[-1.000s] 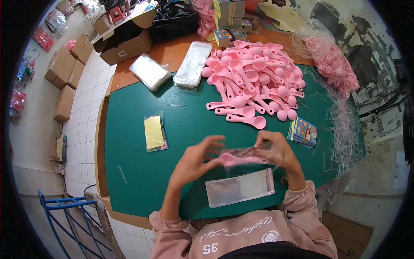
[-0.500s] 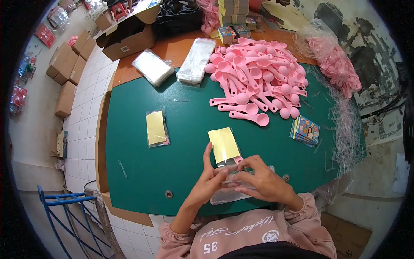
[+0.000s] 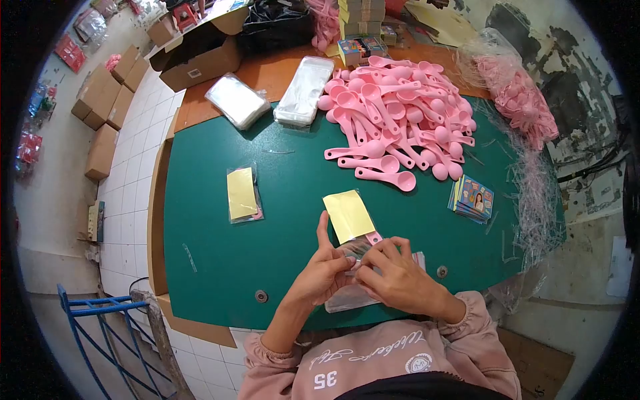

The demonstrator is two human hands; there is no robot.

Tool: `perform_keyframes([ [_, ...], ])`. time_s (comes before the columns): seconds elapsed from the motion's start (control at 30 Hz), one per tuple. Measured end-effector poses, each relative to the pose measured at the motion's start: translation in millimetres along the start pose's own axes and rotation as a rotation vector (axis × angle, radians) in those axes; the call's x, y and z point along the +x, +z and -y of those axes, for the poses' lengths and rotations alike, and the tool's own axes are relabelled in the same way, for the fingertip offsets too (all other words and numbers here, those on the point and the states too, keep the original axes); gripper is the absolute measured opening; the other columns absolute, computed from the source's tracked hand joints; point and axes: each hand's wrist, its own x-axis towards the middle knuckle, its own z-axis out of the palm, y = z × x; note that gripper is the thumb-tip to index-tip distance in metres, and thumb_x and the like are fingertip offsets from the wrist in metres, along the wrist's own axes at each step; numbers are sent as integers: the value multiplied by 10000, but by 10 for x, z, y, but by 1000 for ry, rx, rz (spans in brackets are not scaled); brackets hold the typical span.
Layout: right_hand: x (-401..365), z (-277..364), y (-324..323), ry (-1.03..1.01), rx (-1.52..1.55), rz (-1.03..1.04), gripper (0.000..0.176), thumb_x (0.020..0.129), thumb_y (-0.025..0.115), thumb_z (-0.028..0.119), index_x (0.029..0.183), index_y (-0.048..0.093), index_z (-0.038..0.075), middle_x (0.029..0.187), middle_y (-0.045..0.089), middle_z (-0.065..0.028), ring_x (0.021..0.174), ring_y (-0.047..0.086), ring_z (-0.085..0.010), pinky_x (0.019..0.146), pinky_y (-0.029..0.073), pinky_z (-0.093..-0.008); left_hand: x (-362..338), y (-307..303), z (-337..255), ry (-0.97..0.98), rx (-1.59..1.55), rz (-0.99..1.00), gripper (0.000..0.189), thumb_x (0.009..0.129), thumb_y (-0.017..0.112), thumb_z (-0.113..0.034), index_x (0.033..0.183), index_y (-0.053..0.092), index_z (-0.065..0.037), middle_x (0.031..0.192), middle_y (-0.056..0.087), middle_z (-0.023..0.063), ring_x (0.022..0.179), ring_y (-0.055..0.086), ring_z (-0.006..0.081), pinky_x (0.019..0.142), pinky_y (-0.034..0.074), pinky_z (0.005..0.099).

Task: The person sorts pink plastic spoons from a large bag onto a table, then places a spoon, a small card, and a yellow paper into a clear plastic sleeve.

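Only 1 camera shows the scene, worn on the person's head. It looks forward and steeply down at the green table (image 3: 220, 253) through a wide lens with a dark round border. The left hand (image 3: 325, 272) and right hand (image 3: 393, 277), at a packet (image 3: 349, 217), lie closest, low in the middle. The tiled floor (image 3: 127, 173) fills the left edge.

A heap of pink spoons (image 3: 400, 113) is lying on the green counter (image 3: 213, 253), printed cards (image 3: 472, 200) sitting near it, a yellow packet (image 3: 242, 194) resting well left.
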Motion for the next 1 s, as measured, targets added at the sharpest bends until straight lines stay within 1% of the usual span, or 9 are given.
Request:
perform_keyframes([
  [0.2,14,86,44,-135,-236,-122,97,665,541,145,728,546,71,794,497,-30,824,503,-175,813,321,-396,47,-54,-28,10,-173,45,842,788,385,100,1333,-159,-239,1066,498,239,882,584,274,655,548,358],
  [0.3,5,74,55,-188,-325,-138,92,661,535,147,714,555,74,761,496,-14,795,509,-156,810,319,-396,39,-76,-55,-55,-121,64,849,788,337,120,1312,-204,-273,1200,403,239,998,533,297,698,539,350],
  [0.4,-16,-9,25,-228,-223,-55,109,651,561,150,723,538,72,780,493,-27,819,501,-171,794,326,-392,50,-56,-28,-1,42,0,838,790,307,125,1310,-195,-298,1237,374,238,1030,515,319,745,524,382],
  [0.47,-58,-41,-23,-219,132,22,138,656,620,98,759,530,86,801,494,-18,819,494,-202,772,338,-369,108,-110,38,160,-14,-3,830,796,279,122,1304,-192,-335,1267,351,228,1048,504,330,790,501,417],
  [0.57,-123,-267,-240,-154,349,10,197,629,633,141,761,501,77,832,489,-57,869,474,-211,751,350,-365,76,-130,-33,125,87,21,832,799,270,114,1299,-198,-359,1285,336,217,1070,489,331,808,485,443],
  [0.63,-117,-324,-377,-100,266,14,200,631,637,141,765,502,80,840,491,-54,869,475,-215,749,357,-362,71,-118,-31,89,111,52,834,798,271,113,1299,-202,-357,1285,337,212,1083,479,331,806,486,443],
  [0.73,-75,-253,-298,-76,137,-12,210,630,643,148,775,505,82,851,494,-50,866,477,-219,748,370,-362,88,-100,-6,34,53,100,844,793,284,112,1303,-203,-351,1284,334,208,1067,492,313,798,490,435],
  [0.9,13,-129,-13,-132,-15,-44,197,648,623,158,789,510,80,832,488,-49,833,485,-214,750,385,-367,64,-47,3,36,138,-20,861,774,348,111,1337,-140,-321,1175,429,205,829,561,178,661,538,347],
  [1.0,32,-90,61,-141,-90,-55,161,678,587,158,789,513,68,802,477,-53,800,487,-204,749,388,-362,66,-70,32,81,125,22,860,775,349,111,1338,-137,-320,1164,443,197,853,563,192,637,537,321],
])
